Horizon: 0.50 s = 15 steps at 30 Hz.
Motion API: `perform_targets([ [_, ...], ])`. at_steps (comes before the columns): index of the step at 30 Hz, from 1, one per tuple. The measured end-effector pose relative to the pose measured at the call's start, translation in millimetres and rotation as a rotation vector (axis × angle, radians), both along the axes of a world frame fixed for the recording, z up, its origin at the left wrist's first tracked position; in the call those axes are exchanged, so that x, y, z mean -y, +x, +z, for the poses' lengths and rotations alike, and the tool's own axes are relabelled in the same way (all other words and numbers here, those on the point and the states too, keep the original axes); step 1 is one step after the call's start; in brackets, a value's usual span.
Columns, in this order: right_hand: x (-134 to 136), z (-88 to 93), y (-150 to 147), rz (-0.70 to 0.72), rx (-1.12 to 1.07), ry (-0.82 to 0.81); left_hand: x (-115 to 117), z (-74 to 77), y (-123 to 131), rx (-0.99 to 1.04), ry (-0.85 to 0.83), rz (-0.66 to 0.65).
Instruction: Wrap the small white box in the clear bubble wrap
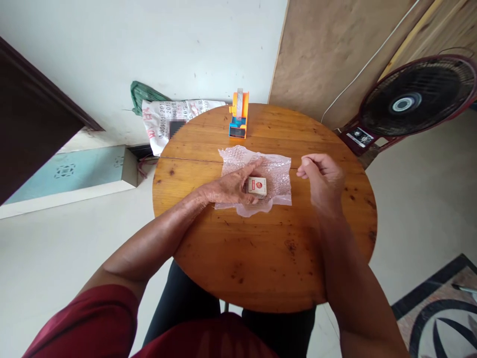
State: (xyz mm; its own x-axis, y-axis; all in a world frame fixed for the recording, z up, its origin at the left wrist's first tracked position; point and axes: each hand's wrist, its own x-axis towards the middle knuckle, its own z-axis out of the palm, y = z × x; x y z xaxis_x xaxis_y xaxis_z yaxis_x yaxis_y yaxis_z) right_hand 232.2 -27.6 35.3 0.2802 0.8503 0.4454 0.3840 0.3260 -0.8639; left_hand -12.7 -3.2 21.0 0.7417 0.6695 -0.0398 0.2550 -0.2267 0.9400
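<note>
A small cream-coloured box with a red label (257,186) lies on a sheet of bubble wrap (280,184), which is spread out on the round wooden table. My left hand (234,185) rests on the wrap at the box's left side. Its fingers are apart, with the thumb near the box's lower edge and a finger stretched out above it. To the right of the wrap, my right hand (326,176) is raised over the table, its fingers curled in and the thumb against them. Nothing shows in that hand.
An orange and blue tape dispenser (239,117) with a roll of tape stands at the table's (238,248) far edge. Behind the table lie a printed white sack (156,124) and a green bag (147,95). A dark red fan (406,102) stands at the right.
</note>
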Motion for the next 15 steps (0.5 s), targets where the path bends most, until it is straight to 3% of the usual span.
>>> perform_targets([
  [3,20.8,20.3,-10.8,0.168,0.047,0.029,0.3,0.4,0.6,-0.025,0.062,0.003],
  [6,31.5,29.2,-18.5,0.399,0.128,-0.071,0.8,-0.3,1.6,-0.021,0.092,0.0],
  [8,32.0,27.7,-21.7,0.495,0.174,-0.157,0.9,-1.9,2.3,0.022,0.082,-0.019],
  [11,27.7,17.3,-26.3,0.519,0.255,-0.258,0.3,-6.4,2.6,0.051,0.078,-0.024],
  [15,22.3,-0.3,-32.8,0.611,0.412,-0.26,-1.5,-11.4,1.6,-0.046,0.15,0.041],
])
